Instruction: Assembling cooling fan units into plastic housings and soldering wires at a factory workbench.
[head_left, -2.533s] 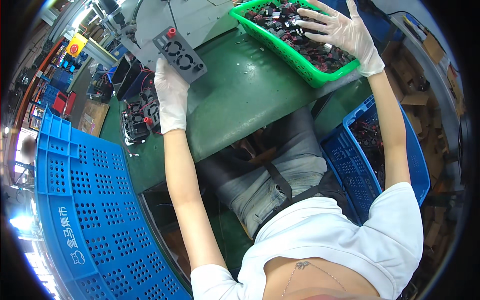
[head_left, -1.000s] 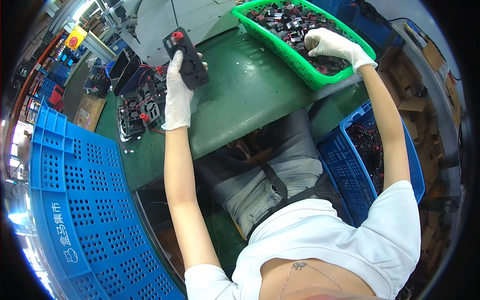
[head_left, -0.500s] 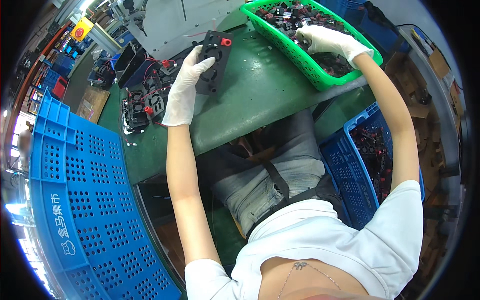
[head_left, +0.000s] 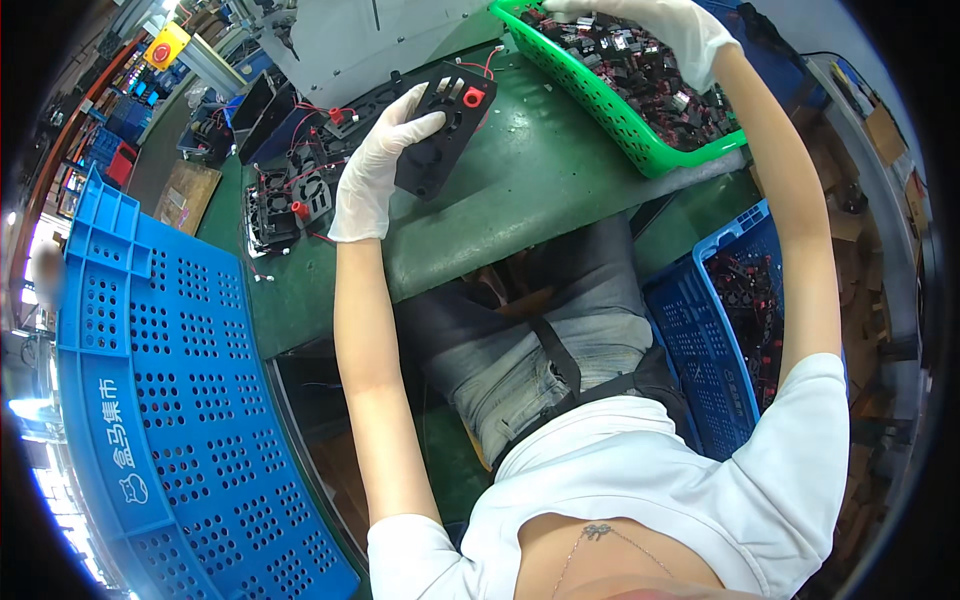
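Note:
My left hand (head_left: 378,165), in a white glove, is closed on a black fan panel (head_left: 440,150), with the thumb lying across its face. The panel is tilted above the green table (head_left: 540,190) and has a red round piece at its upper right corner and thin red wires behind it. My right hand (head_left: 675,35), also gloved, reaches over the far part of a green basket (head_left: 600,112) full of small black and red parts (head_left: 650,85). The picture's upper edge cuts off its fingers, so their grip is unclear.
More black fan assemblies (head_left: 310,180) with red wires lie left of my left hand. A large blue perforated crate (head_left: 205,400) stands at the left. Another blue crate (head_left: 690,330) with black and red parts is beside my right leg. A grey metal machine (head_left: 350,45) rises behind the table.
My right hand has moved from the basket's middle toward its far left end, uncovering more parts. The panel in my left hand has tilted over and shifted slightly right.

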